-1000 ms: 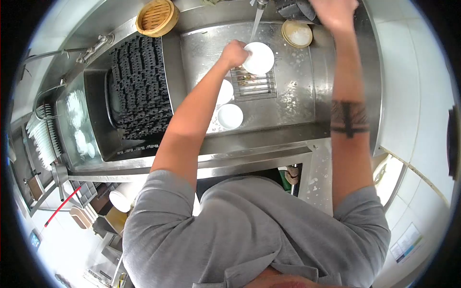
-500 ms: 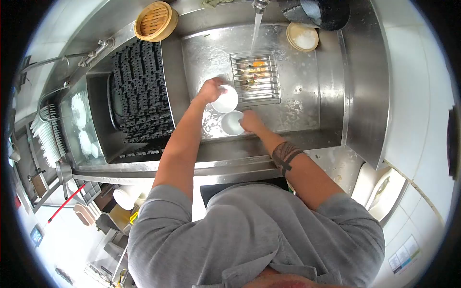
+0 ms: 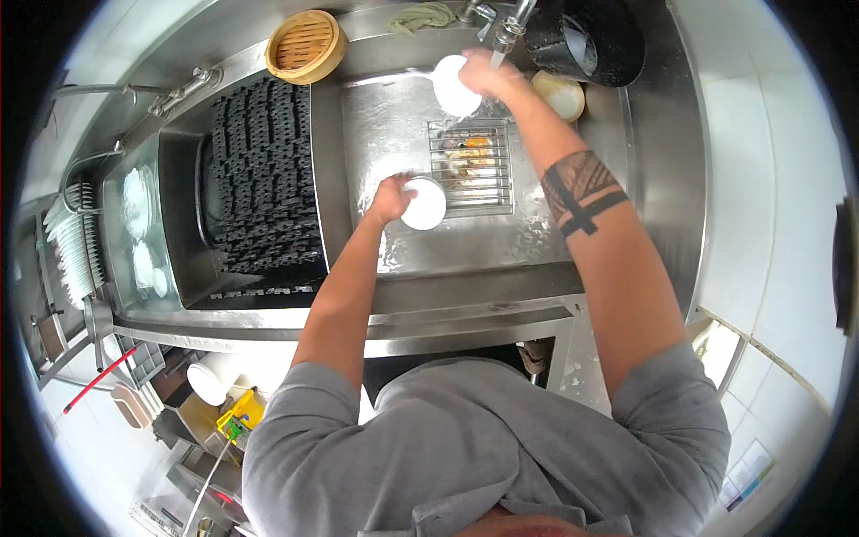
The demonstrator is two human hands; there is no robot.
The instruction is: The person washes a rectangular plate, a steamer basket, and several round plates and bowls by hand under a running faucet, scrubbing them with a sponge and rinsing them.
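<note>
My left hand [image 3: 392,199] grips the rim of a white bowl [image 3: 424,205] low over the sink basin [image 3: 385,116], just left of the drain grate. Near the back of the basin, my right hand [image 3: 486,73] is closed on a second white bowl [image 3: 455,88], close to the tap [image 3: 512,30]. Water splashes around that bowl. Between the two bowls lies the metal drain grate [image 3: 471,183], with orange and pale food scraps under its bars.
Black ribbed mats [image 3: 264,170] fill the compartment at left. A bamboo steamer [image 3: 306,46] and a green cloth [image 3: 420,16] rest on the back ledge. At back right are a black bucket [image 3: 617,40] and a round pale dish [image 3: 559,95]. Plates [image 3: 73,242] stand far left.
My right hand has moved from the front of the basin up to the tap with its bowl. My left hand still holds its bowl beside the grate. The view has shifted slightly.
</note>
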